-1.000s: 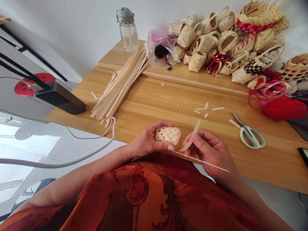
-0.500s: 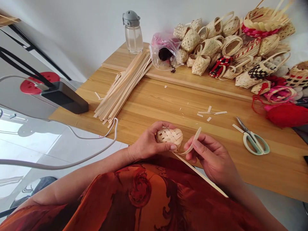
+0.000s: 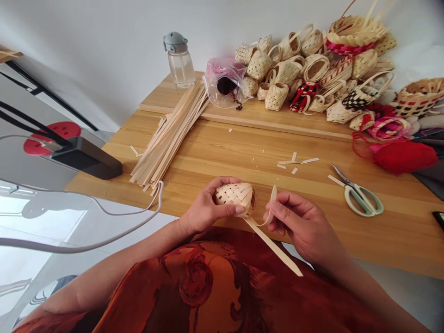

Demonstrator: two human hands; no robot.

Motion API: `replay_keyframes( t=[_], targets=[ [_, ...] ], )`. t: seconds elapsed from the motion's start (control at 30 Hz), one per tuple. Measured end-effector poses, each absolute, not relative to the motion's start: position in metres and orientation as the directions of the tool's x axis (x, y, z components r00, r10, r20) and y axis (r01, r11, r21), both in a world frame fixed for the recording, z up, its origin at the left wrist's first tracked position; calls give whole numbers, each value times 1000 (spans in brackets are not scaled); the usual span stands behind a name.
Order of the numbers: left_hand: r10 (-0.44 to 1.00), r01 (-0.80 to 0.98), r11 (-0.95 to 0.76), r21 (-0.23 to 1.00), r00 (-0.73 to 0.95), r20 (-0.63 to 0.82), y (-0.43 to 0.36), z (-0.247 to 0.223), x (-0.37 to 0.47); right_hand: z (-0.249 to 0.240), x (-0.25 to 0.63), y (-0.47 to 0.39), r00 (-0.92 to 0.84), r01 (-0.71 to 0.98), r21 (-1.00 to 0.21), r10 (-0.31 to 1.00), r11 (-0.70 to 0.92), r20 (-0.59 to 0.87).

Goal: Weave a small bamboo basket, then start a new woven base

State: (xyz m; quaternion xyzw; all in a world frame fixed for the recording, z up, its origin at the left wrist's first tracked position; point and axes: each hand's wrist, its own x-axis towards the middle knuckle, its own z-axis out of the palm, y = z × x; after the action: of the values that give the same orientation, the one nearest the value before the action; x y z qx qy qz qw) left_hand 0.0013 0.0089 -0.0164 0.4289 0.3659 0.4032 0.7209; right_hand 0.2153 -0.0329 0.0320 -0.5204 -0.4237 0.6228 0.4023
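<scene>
My left hand point(image 3: 211, 206) is wrapped round a small woven basket point(image 3: 234, 195), thumb on the near side and fingers over the far side. The basket lies on its side, its opening turned to the right. Between the thumb and fingers of my right hand point(image 3: 294, 219) is a thin wooden strip point(image 3: 271, 206), bent in a curve, its tip pointing up. The lower end of that strip runs toward the basket's rim. Another flat strip point(image 3: 277, 249) sticks out from the basket toward the lower right, over my patterned garment.
A bundle of strips point(image 3: 169, 134) lies left of centre, with a bottle point(image 3: 180, 62) behind it. Scissors point(image 3: 362, 194) and strip offcuts point(image 3: 294, 162) are on the right. Several woven baskets point(image 3: 277, 95) and red yarn point(image 3: 405, 156) line the back. A power socket block point(image 3: 86, 157) stands at the left.
The basket has turned so more of its opening shows, and the loose strip below it now shows its flat face. The camera view has shifted slightly.
</scene>
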Motion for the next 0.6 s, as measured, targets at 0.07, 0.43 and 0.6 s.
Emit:
replay_keyframes(
  t=[0.07,0.43,0.6],
  targets=[
    [908,-286,293,912,382,-172,9,-18,2,35,214,-32,-141,-85,-940,938,-329,-316],
    [935,-276,239,931,323,-144,8,-17,3,56,214,-28,-352,330,-909,860,-256,-370],
    [928,-276,229,934,353,-123,6,-13,3,57,215,-24,-384,348,-902,839,-254,-384]
  ],
)
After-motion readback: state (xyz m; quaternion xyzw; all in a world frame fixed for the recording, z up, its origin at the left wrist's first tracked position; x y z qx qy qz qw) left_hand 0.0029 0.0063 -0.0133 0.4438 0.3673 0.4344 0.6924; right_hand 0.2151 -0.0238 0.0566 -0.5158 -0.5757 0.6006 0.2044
